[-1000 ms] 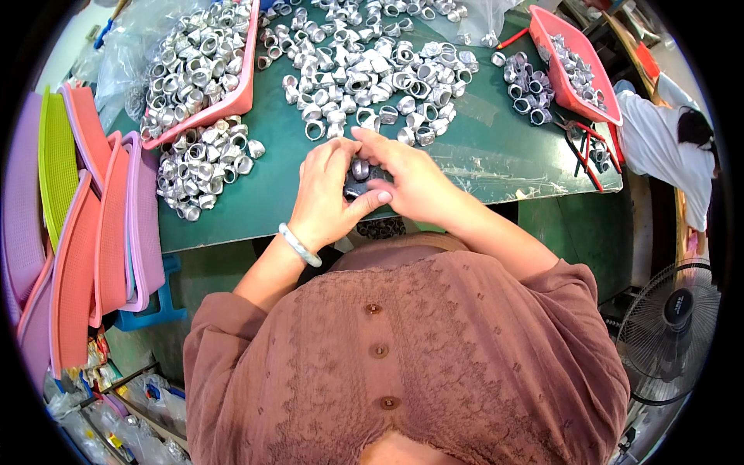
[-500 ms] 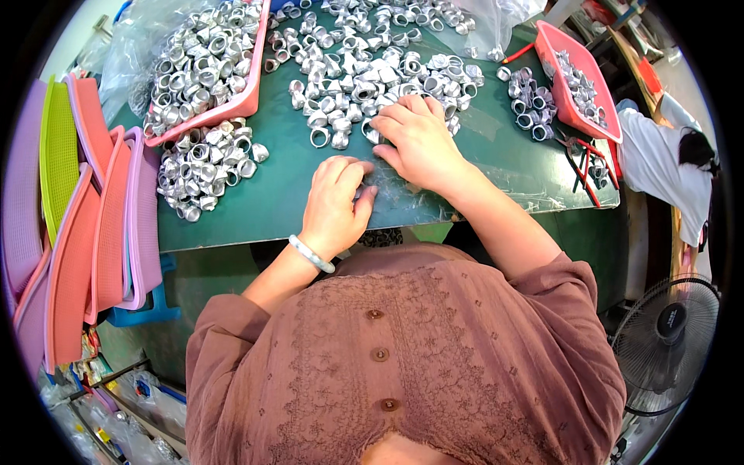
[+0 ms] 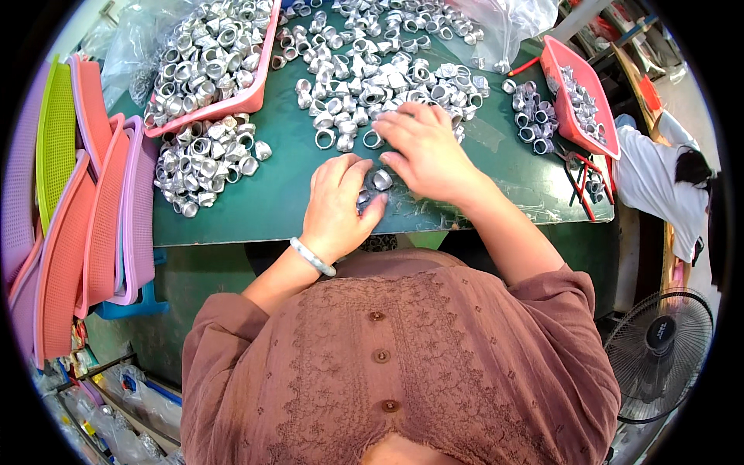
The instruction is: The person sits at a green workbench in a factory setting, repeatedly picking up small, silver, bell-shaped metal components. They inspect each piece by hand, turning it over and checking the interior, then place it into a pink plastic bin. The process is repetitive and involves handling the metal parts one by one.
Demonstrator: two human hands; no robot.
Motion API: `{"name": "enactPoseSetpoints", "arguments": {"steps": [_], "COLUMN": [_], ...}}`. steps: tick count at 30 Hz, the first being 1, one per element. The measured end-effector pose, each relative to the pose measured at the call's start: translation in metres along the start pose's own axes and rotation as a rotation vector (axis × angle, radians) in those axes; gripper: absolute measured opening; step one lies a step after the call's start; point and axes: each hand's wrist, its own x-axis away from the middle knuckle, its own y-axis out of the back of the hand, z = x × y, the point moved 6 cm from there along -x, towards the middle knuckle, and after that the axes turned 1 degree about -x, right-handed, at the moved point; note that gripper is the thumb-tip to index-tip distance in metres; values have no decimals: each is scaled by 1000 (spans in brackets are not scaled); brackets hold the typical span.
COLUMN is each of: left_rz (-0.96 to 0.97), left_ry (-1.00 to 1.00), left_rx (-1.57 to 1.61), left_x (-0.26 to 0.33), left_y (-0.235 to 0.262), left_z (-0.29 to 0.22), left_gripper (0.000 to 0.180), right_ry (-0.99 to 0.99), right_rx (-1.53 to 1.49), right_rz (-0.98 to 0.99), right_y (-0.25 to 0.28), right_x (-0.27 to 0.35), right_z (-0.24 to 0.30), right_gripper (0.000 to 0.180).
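Note:
On the green table (image 3: 256,209), my left hand (image 3: 333,205) rests near the front edge, its fingers curled round a silvery metal ring (image 3: 363,198) that shows in part beside the thumb. Another ring (image 3: 382,180) lies between my two hands, near the right thumb. My right hand (image 3: 430,155) reaches over the near edge of a large heap of chunky silvery rings (image 3: 372,77), fingers spread and loosely bent. One ring (image 3: 373,139) sits just under its fingertips. What lies beneath that palm is hidden.
A pink basket (image 3: 252,101) full of rings stands at the left, with a smaller ring pile (image 3: 205,163) before it. At the right are another pink basket (image 3: 577,116), a ring cluster (image 3: 533,116) and red-handled pliers (image 3: 583,182). Stacked plastic baskets (image 3: 97,194) flank the table; a fan (image 3: 663,341) stands right.
A ring now shows between my hands, and another at my left fingers. My right hand has shifted slightly toward me. The whole view has tilted a little.

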Motion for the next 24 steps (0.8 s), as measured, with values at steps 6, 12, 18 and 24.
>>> {"name": "enactPoseSetpoints", "arguments": {"steps": [6, 12, 18, 24], "left_rz": [-46, 17, -30, -66], "left_ry": [4, -56, -66, -57], "left_rx": [-24, -85, -61, -85], "left_x": [0, -4, -1, 5], "left_y": [3, 2, 4, 11], "left_z": [-6, -13, -10, -7], "left_gripper": [71, 30, 24, 22], "right_ry": [100, -27, 157, 99], "right_rx": [-127, -176, -8, 14], "right_rz": [181, 13, 3, 98], "right_y": [-1, 6, -23, -27], "right_x": [12, 0, -29, -24], "right_z": [19, -3, 16, 6], "right_gripper": [28, 26, 22, 13]}}
